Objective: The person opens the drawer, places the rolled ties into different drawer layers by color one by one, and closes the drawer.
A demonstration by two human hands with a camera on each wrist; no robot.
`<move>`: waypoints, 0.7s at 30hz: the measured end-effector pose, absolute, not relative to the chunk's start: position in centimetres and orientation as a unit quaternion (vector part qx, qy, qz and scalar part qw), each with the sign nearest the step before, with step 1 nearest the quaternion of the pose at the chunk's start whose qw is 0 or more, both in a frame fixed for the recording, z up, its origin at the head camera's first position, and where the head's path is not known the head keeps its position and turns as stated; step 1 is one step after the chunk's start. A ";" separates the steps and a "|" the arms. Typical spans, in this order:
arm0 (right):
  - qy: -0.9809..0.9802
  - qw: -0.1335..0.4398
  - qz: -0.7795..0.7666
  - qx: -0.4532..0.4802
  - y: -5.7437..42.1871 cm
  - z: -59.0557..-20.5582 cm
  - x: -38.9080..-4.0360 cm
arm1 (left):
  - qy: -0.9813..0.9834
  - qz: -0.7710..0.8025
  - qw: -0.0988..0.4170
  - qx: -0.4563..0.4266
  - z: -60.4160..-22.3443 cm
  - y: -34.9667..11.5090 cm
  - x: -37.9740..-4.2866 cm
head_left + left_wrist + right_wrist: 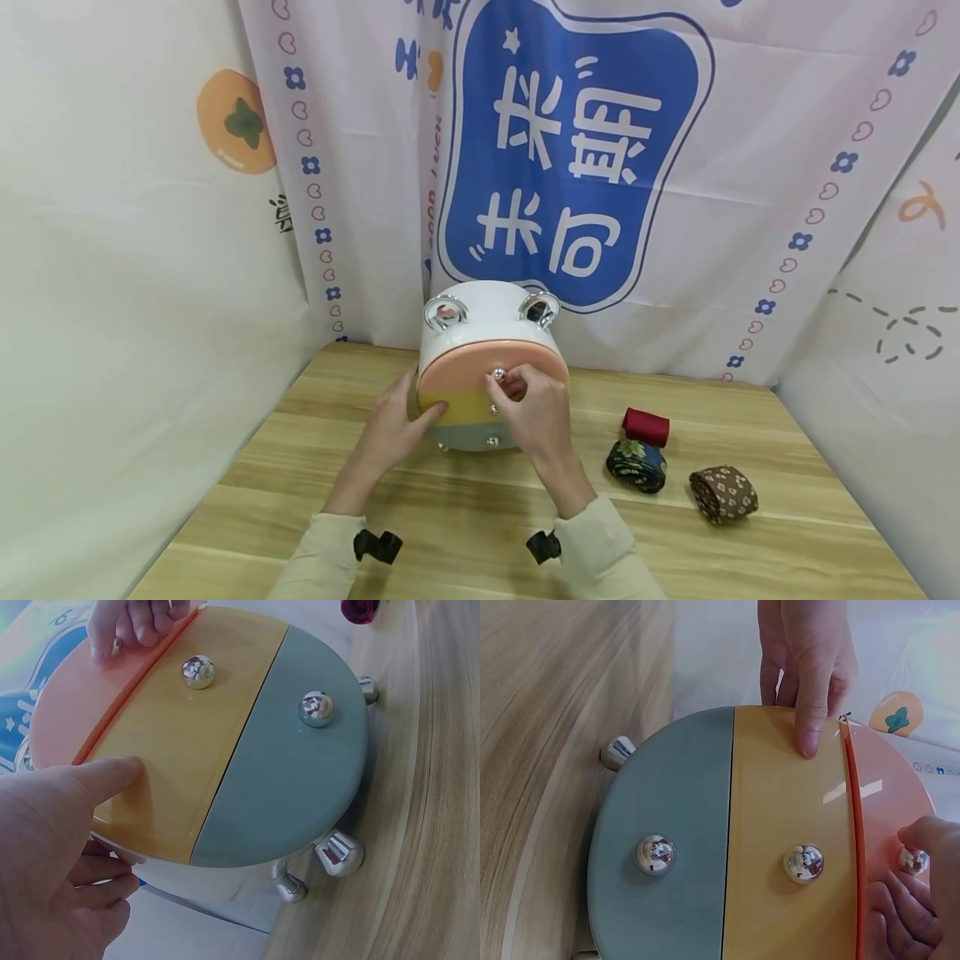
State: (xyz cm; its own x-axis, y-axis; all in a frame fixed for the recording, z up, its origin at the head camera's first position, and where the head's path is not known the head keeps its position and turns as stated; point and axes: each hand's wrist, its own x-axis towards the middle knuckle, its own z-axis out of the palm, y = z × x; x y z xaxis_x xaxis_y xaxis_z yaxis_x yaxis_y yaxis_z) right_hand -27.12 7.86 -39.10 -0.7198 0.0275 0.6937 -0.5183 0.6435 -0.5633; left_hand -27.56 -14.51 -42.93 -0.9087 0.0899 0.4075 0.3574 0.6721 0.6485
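Observation:
A small drawer cabinet with a rounded white body and silver feet stands on the table. Its fronts are a pink drawer, a yellow drawer and a grey-green drawer, each with a silver ball knob. The pink drawer stands slightly proud, its orange-red lower edge showing. With thumb and fingers my right hand pinches the pink drawer's knob. My left hand grips the cabinet's left side, thumb on the yellow front and other fingers partly hidden along the side.
To the cabinet's right on the wooden table lie a rolled red tie, a rolled dark floral tie and a rolled brown flowered tie. Two silver rings project from the cabinet top. A printed cloth hangs behind.

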 end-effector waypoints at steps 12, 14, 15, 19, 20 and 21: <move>-0.834 0.346 0.402 0.153 8.3 -39.1 -25.4 | -0.897 -0.393 0.162 -0.124 -43.0 -14.6 -27.5; -0.834 0.346 0.402 0.154 8.3 -39.1 -25.1 | -0.895 -0.393 0.167 -0.127 -43.0 -14.7 -27.5; -0.833 0.346 0.403 0.154 8.4 -39.1 -24.9 | -0.894 -0.393 0.170 -0.130 -43.0 -14.7 -27.5; -0.831 0.346 0.405 0.158 8.5 -39.2 -24.5 | -0.891 -0.391 0.182 -0.143 -43.1 -14.8 -27.6; -0.829 0.348 0.407 0.160 8.5 -39.2 -24.4 | -0.890 -0.390 0.183 -0.145 -43.1 -14.8 -27.6; -0.828 0.349 0.409 0.162 8.5 -39.3 -24.3 | -0.890 -0.390 0.183 -0.146 -43.1 -14.8 -27.6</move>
